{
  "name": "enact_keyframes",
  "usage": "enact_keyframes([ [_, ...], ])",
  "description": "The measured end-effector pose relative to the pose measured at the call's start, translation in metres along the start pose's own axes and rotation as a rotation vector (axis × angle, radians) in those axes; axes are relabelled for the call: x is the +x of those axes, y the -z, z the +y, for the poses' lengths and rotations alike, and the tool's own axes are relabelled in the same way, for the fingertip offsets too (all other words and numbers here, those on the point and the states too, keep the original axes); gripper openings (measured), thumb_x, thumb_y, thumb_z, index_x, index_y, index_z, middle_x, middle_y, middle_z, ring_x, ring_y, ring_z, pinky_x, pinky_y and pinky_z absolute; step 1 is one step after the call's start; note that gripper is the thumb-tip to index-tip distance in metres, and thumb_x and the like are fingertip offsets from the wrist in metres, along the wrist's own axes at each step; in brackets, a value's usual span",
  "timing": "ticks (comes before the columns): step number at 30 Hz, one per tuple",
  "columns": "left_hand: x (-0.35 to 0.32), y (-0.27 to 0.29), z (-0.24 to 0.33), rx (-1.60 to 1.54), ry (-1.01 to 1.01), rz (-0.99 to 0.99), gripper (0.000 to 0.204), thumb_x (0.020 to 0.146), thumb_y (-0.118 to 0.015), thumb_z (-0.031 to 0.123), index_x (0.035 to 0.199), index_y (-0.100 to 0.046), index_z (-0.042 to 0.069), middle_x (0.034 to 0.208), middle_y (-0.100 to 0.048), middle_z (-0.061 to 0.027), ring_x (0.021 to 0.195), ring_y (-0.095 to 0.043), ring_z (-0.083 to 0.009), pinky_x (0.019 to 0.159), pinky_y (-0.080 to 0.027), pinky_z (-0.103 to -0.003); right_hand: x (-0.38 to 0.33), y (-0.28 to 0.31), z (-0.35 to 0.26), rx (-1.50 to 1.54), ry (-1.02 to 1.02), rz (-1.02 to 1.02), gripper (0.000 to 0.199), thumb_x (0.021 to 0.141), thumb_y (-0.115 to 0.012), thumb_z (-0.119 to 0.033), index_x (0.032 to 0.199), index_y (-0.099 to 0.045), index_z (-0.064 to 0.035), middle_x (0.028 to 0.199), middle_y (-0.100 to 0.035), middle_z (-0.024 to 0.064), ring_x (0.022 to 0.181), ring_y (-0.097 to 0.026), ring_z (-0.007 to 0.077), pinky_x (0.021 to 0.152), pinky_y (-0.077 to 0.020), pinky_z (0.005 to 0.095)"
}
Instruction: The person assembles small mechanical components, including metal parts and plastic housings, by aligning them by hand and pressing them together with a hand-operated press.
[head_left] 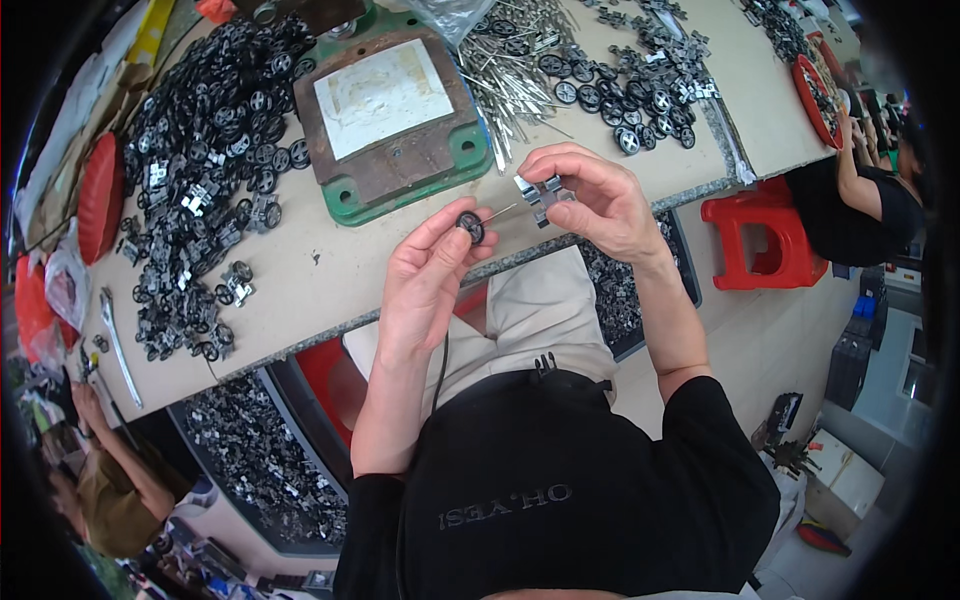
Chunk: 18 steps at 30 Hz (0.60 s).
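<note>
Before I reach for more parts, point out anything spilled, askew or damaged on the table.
Nothing looks plainly damaged. The loose metal rods beside the green-based block look untidy: they lie splayed at crossing angles, some straying from the bunch.

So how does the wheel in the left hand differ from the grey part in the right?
The wheel is round and mostly black; the grey part is angular, with shiny patches.
The wheel has a thin metal rod extending from it; the grey part looks blockier and larger.
Both are pinched between thumb and fingers.
</note>
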<state>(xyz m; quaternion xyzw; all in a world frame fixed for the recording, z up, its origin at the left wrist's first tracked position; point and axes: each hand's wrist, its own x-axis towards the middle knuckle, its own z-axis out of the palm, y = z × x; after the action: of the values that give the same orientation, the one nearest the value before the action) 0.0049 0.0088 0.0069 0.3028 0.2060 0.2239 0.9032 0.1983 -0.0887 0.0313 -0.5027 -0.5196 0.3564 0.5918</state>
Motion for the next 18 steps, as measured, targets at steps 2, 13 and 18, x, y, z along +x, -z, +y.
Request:
enact_keyframes([
  [2,-0.0009,0.0011,-0.0004,0.022,-0.006,0.012,0.034,0.088,-0.053,0.008,0.120,-0.049,-0.003,0.110,-0.058,-0.0142,0.093,-0.059,-0.0181,0.082,-0.047,-0.029,0.0024,-0.0019,0.0004,-0.011,0.032,-0.015,0.029,0.078,-0.064,-0.005,0.106,-0.059,0.0002,0.112,-0.054,0.0118,0.103,-0.052,0.0183,0.080,-0.0440,0.0291],
  [13,-0.0014,-0.0005,-0.0007,0.027,-0.013,0.041,0.034,0.087,-0.054,0.006,0.120,-0.049,-0.004,0.109,-0.059,-0.0146,0.091,-0.059,-0.0182,0.082,-0.047,-0.029,0.0070,-0.0023,-0.0058,-0.183,0.118,-0.029,0.027,0.073,-0.067,-0.005,0.099,-0.061,0.0010,0.102,-0.060,0.0120,0.098,-0.056,0.0211,0.080,-0.0457,0.0306],
  [18,-0.0005,-0.0011,-0.0014,0.032,-0.022,0.040,0.034,0.087,-0.055,0.005,0.119,-0.049,-0.004,0.108,-0.059,-0.0145,0.091,-0.059,-0.0185,0.081,-0.047,-0.029,0.0070,-0.0010,-0.0088,-0.202,0.068,-0.078,0.030,0.075,-0.065,-0.007,0.102,-0.059,0.0036,0.104,-0.058,0.0139,0.104,-0.052,0.0248,0.090,-0.0409,0.0359],
])
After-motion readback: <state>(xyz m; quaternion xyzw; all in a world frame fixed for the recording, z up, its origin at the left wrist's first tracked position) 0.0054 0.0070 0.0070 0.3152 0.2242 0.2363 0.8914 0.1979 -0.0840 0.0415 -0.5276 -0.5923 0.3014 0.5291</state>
